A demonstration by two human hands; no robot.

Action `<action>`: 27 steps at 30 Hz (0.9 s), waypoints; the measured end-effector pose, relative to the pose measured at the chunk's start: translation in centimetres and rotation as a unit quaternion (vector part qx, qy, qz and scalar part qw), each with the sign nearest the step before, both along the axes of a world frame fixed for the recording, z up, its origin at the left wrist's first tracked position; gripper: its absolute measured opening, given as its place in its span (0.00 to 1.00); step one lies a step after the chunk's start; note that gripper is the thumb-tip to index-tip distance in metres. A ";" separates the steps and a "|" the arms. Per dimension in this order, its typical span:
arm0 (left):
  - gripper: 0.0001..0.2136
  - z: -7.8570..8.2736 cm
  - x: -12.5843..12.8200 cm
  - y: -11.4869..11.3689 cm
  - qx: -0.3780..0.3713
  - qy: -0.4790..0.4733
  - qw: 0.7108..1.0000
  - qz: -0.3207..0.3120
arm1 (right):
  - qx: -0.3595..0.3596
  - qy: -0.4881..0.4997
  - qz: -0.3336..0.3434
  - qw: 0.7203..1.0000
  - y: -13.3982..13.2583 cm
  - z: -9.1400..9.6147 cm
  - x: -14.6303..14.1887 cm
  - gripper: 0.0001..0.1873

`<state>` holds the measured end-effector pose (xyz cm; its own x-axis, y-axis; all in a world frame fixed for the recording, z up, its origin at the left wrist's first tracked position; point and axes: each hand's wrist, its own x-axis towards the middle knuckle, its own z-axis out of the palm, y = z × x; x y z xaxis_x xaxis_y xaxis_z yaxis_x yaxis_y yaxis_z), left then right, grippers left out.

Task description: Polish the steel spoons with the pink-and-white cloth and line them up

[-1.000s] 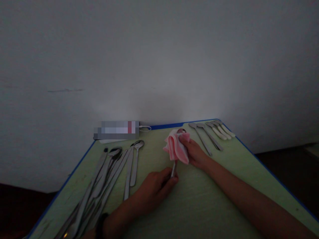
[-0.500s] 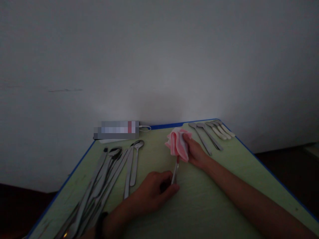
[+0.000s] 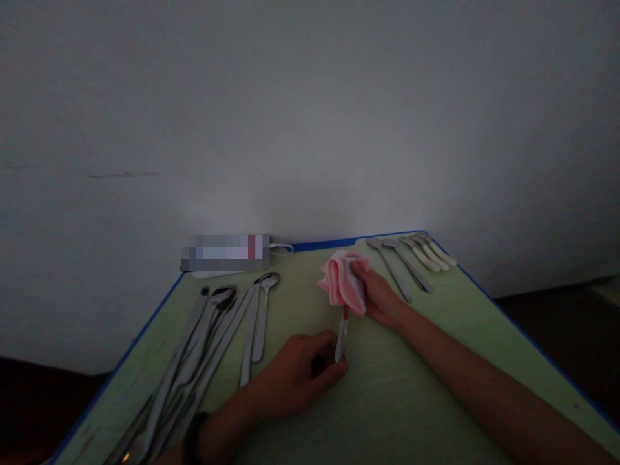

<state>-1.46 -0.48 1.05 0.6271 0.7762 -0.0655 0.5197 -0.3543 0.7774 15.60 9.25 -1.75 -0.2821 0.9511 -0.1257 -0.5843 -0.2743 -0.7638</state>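
Pink cloth [image 3: 343, 287], gripped by right hand [image 3: 380, 298], now covers the spoon [image 3: 341, 332] whose handle left hand [image 3: 300, 374] pinches.

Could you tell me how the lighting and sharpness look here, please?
Head view: dim, underexposed; wall brightest above the table; pink cloth in the right hand and spoon handle in the left hand readable; cutlery at lower left smeared; a patch by the wall pixelated.
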 end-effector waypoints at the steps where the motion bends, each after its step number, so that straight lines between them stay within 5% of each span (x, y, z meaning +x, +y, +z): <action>1: 0.10 -0.1 0.0 0.0 0.002 0.002 1.000 0.002 | 0.002 -0.008 0.007 1.000 0.0 0.0 0.0 0.13; 8: 0.10 -0.3 0.0 0.0 0.015 0.009 1.000 0.014 | -0.012 -0.024 0.035 0.999 0.0 -0.2 0.2 0.13; 17: 0.09 -0.1 -0.3 0.0 0.025 0.005 1.000 -0.007 | -0.059 0.023 -0.011 0.998 0.4 -0.1 0.0 0.15; 27: 0.03 -0.1 -0.4 0.1 0.006 -0.007 1.000 -0.010 | -0.017 0.007 0.002 1.000 0.1 0.1 0.0 0.14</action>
